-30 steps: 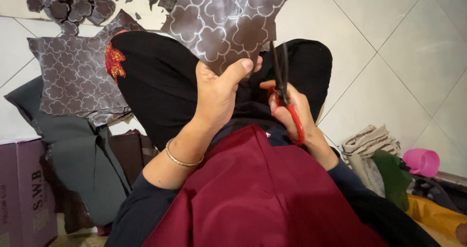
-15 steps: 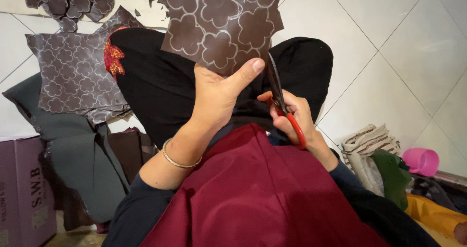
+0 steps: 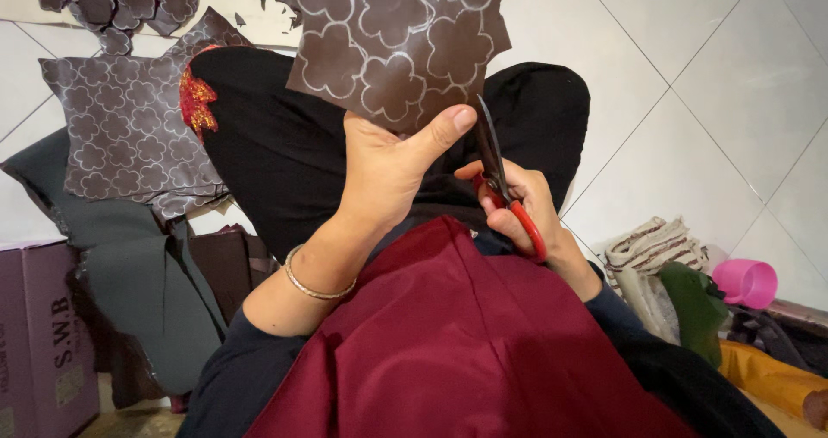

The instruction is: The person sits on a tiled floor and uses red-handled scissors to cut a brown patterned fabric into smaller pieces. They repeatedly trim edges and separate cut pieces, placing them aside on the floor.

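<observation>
Left hand (image 3: pixel 388 166) gripping brown flower-marked sheet (image 3: pixel 392 46), thumb pressed on its near edge; right hand (image 3: pixel 522 205) closed around red-handled scissors (image 3: pixel 504 184), blades at right edge.

1. I saw the brown sheet (image 3: pixel 392 46) looked like matt leather with chalky white outlines
2. The scissors (image 3: pixel 504 188) had dull metal blades, glossy red plastic handles
3. The floor tiles (image 3: pixel 690 102) looked smooth
</observation>
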The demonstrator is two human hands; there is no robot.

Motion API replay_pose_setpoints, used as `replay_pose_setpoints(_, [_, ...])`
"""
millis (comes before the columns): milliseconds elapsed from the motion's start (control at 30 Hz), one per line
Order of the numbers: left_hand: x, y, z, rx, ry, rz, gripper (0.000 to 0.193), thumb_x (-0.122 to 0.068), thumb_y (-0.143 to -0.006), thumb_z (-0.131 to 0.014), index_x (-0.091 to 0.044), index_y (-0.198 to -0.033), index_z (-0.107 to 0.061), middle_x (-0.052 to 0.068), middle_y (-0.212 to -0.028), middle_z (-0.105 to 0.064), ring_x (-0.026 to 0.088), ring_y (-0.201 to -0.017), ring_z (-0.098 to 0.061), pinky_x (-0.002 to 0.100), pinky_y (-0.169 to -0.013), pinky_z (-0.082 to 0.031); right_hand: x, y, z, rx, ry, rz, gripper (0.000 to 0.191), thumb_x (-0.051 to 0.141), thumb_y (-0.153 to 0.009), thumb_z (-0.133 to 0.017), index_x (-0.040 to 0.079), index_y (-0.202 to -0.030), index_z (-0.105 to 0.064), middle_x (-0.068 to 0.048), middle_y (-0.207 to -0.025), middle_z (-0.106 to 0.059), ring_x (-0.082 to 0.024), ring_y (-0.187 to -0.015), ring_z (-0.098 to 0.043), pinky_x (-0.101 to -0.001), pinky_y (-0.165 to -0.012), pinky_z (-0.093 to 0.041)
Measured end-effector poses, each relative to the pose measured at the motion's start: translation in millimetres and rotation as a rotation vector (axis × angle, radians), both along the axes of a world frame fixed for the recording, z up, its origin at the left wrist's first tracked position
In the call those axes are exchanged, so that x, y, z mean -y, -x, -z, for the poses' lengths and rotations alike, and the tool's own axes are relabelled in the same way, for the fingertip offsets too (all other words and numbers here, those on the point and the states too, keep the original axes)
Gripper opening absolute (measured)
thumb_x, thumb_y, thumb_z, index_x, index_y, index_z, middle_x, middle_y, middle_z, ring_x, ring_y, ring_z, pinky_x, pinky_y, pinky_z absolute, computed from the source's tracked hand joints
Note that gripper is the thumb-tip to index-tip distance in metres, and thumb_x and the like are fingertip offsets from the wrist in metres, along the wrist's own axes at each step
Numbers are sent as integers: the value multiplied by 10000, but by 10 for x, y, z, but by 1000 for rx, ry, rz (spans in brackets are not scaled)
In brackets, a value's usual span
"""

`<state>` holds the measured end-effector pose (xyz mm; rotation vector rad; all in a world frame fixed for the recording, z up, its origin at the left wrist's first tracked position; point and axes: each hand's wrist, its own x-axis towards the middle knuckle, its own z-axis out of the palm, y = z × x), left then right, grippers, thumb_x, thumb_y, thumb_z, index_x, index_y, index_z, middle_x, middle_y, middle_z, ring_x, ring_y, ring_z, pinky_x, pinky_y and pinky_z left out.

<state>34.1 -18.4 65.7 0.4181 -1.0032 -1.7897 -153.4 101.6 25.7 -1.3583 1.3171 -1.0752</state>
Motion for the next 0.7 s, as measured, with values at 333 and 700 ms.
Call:
replay_pose_setpoints(333, [-95,-1,-34,50,49,-49,182,-37,-974,-798,-2,-1129,-711,38,-1049,-731,124,-953,-692,267,-882,-582,-50,19,-3,-58,9,-23,946,830,-812,-652,-6,-1254,-643,74,-691,-476,-32,-621,-455,-217,-595,-346])
replay_pose_setpoints(700, [-169,26,-21,30,49,-52,171,-19,-977,-790,-1,-1129,-715,37,-1064,-739,114,-932,-698,271,-893,-583,-91,37,58,-123,25,-9,850,785,-858,-633,4,-1193,-662,53,-705,-509,-48,-625,-485,-223,-594,-369])
